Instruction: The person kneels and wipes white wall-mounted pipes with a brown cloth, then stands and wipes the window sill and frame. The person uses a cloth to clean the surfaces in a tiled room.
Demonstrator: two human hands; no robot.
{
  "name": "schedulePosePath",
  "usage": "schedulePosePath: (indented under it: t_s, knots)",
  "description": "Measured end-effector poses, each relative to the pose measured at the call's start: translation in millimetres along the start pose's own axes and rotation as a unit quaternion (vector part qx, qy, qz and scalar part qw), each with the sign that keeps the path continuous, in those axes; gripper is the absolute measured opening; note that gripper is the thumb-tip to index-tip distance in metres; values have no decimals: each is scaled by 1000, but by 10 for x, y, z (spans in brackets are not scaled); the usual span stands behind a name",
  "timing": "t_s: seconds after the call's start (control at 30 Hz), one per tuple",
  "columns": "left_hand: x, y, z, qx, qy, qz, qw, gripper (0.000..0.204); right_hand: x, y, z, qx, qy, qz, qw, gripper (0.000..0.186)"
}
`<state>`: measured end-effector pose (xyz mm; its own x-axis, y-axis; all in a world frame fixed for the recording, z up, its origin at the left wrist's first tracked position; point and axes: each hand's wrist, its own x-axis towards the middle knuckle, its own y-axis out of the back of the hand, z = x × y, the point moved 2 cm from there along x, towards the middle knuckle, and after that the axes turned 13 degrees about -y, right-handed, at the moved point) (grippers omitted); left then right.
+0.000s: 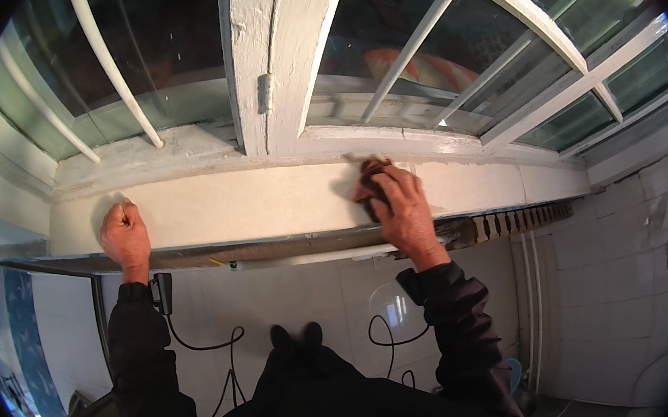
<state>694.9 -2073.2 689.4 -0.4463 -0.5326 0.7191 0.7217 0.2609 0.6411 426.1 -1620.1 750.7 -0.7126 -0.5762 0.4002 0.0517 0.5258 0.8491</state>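
A long cream windowsill (pixel 269 202) runs beneath white-framed windows. My right hand (pixel 407 212) is closed on a crumpled dark reddish-brown cloth (pixel 370 186), pressed to the sill right of the middle, near the window frame's lower edge. Farther left, my left hand (pixel 127 237) is curled into a fist on the sill, close to its front edge. Whatever its fingers may hold is hidden from view.
White bars (pixel 407 53) cross the glass, with a thick window post (pixel 260 62) between panes. Below the sill's right end is a slotted brown strip (pixel 520 221). Black cables (pixel 205 348) hang by my sleeves. White pipes (pixel 533 311) stand beside a tiled wall (pixel 603 277).
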Motion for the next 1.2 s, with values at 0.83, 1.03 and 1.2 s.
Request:
schedulePosePath:
  t_s: [0.83, 1.03, 1.2]
  knots:
    - [89, 127, 217, 7, -29, 52, 998, 39, -165, 287, 1497, -89, -97, 96, 987, 41]
    - [43, 96, 174, 62, -30, 39, 997, 34, -151, 280, 1420, -87, -91, 107, 986, 41]
    - [39, 56, 86, 44, 1, 6, 999, 37, -127, 277, 1295, -63, -109, 123, 984, 38]
